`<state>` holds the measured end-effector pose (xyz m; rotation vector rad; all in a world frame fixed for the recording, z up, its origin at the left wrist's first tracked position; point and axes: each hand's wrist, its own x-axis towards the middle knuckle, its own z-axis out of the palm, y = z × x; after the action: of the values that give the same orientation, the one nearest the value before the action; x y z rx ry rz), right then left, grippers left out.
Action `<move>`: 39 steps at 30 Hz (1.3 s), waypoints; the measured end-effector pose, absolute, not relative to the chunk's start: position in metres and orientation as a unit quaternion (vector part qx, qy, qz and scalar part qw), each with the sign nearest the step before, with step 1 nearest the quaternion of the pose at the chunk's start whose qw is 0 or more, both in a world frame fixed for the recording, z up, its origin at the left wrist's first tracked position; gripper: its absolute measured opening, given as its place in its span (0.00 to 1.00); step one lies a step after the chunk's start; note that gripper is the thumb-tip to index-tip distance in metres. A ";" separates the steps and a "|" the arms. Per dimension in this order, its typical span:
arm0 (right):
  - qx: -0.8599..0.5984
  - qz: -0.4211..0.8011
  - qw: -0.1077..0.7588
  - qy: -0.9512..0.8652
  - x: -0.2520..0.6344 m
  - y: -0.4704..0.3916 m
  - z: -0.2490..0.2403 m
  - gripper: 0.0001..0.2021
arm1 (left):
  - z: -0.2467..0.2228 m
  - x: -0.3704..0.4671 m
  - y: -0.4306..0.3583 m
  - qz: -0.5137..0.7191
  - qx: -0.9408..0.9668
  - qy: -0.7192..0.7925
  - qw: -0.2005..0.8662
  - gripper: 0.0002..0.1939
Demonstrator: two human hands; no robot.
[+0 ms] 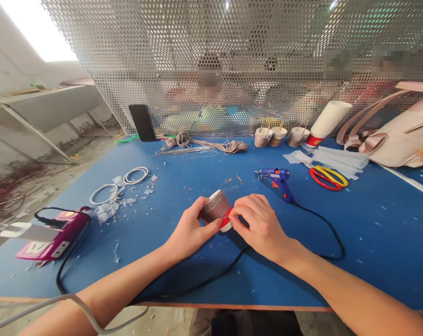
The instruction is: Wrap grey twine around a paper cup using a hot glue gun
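My left hand (193,228) is closed around a small paper cup (216,207), tilted over the table. Grey-brown cord is wound round much of the cup, and a red printed band with a white rim shows at its lower right end. At that red part, my right hand (258,224) pinches with thumb and forefinger. What lies between those fingertips is too small to tell; it may be the cord's end. A blue hot glue gun (277,179) lies on the table just beyond my right hand, its black cable trailing off to the right.
Scissors with red and yellow handles (326,179) lie near translucent glue sticks (340,161). Cord-wrapped cups (263,137), stacked paper cups (330,121), cord bundles (232,147) and a phone (142,122) line the mesh screen. At left are white rings (135,176), scraps and a pink power strip (59,240).
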<state>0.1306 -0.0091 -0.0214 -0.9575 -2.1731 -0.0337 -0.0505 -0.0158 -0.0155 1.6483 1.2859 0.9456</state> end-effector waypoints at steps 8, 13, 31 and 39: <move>-0.362 -0.072 0.374 -0.851 0.132 -0.008 -0.021 0.07 | -0.016 -0.050 -0.017 0.361 0.665 0.510 0.410 0.09; -0.349 -0.087 0.394 -0.846 0.129 -0.006 -0.023 0.07 | -0.015 -0.050 -0.017 0.347 0.667 0.519 0.407 0.08; -0.358 0.031 0.409 -0.839 0.131 -0.005 -0.027 0.07 | -0.019 -0.053 -0.016 0.347 0.674 0.525 0.387 0.06; -0.420 0.185 0.414 -0.786 0.134 -0.001 -0.022 0.07 | -0.020 -0.058 -0.016 0.362 0.671 0.508 0.401 0.06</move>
<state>0.1345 -0.0014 -0.0222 -1.0549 -1.9749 0.4658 -0.0578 -0.0155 -0.0196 1.6982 1.2838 0.9153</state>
